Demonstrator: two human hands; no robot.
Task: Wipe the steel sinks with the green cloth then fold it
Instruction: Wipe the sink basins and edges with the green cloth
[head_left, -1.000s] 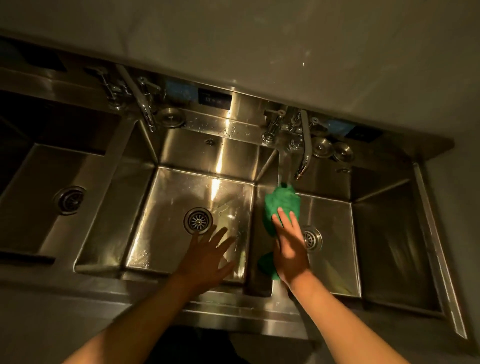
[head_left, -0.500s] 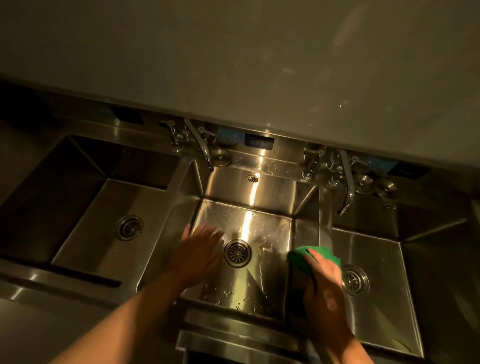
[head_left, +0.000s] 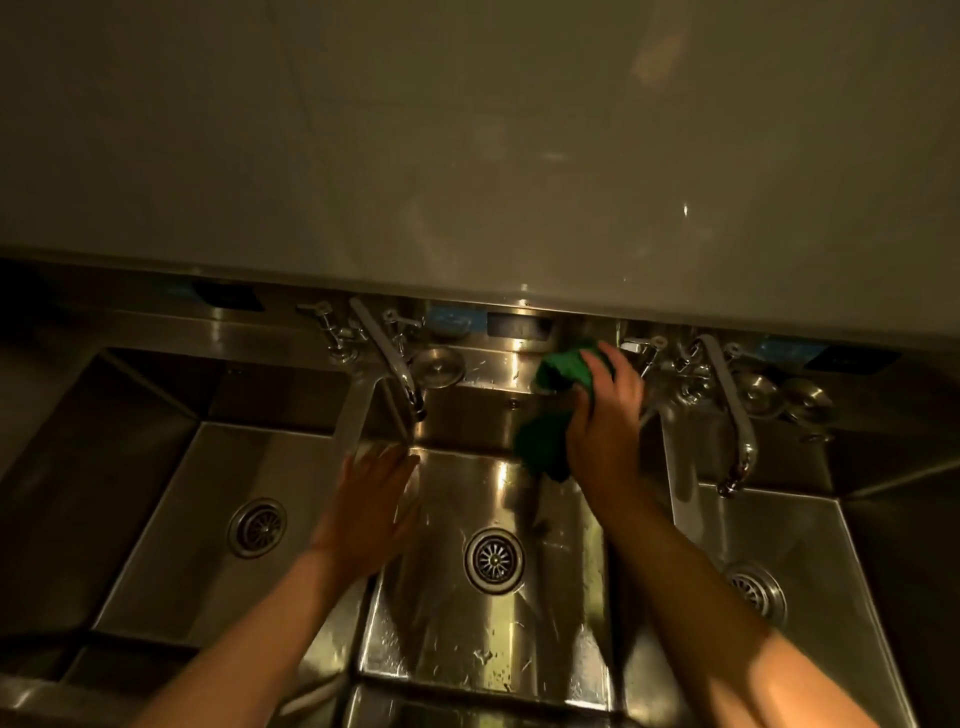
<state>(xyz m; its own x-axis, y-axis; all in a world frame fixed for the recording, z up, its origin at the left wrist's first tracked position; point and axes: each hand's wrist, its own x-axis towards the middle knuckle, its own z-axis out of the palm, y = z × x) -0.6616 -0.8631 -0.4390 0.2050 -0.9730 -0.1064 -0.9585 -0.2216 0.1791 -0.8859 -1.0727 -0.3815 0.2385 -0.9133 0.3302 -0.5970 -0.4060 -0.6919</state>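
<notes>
My right hand (head_left: 605, 415) is closed around the green cloth (head_left: 558, 400), pressing it against the back ledge of the middle sink (head_left: 441, 629), up where the rear wall meets the splashback. The top of the cloth bunches under my fingers, and the rest hangs down over the rear wall, dark and in shadow, with its lowest corner near the basin floor. My left hand (head_left: 371, 501) is open and holds nothing, fingers spread flat over the divider between the left sink (head_left: 182, 519) and the middle sink, just below the spout of the left faucet (head_left: 387, 358). The middle basin's floor is beaded with water around its drain (head_left: 493, 559). The right sink (head_left: 810, 545) lies under my right forearm, with the right faucet (head_left: 730, 405) curving down over it. A round stopper (head_left: 438, 366) rests on the back ledge beside the left faucet, and two more (head_left: 759, 394) sit beside the right one. A dark plate (head_left: 517, 326) and blue stickers (head_left: 449, 320) are fixed to the splashback, but any writing on them is too dim and blurred to read.
</notes>
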